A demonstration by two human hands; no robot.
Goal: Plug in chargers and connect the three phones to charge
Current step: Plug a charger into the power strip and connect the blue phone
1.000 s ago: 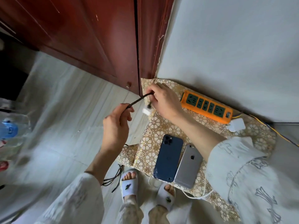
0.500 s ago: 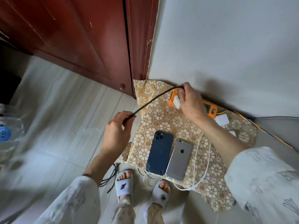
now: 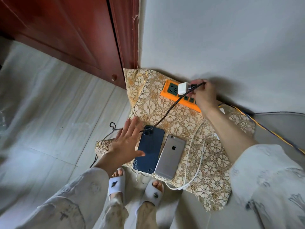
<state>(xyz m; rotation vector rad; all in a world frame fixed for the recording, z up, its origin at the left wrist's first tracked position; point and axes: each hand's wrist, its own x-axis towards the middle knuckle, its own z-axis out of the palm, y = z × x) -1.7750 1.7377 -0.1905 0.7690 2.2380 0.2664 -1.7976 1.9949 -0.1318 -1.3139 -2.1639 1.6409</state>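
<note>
An orange power strip point(image 3: 171, 94) lies on a gold flowered cloth point(image 3: 181, 123) by the wall. My right hand point(image 3: 203, 95) holds a white charger plug point(image 3: 183, 88) over the strip's sockets; a black braided cable point(image 3: 166, 113) runs from it down across the cloth to the floor. A dark blue phone point(image 3: 149, 149) and a silver phone point(image 3: 170, 157) lie face down side by side on the cloth. My left hand point(image 3: 126, 144) hovers open beside the blue phone, its thumb over the phone's edge. A white cable point(image 3: 196, 154) loops right of the silver phone.
A red-brown wooden door point(image 3: 74, 33) stands at the left rear, the grey wall point(image 3: 222, 38) behind the strip. A yellow and blue cord point(image 3: 270, 131) trails off to the right. My feet in white slippers point(image 3: 115, 184) stand at the cloth's near edge. Pale floorboards spread to the left.
My left hand let go of the black cable and opened beside the blue phone. My right hand carried the white plug rightward to the power strip.
</note>
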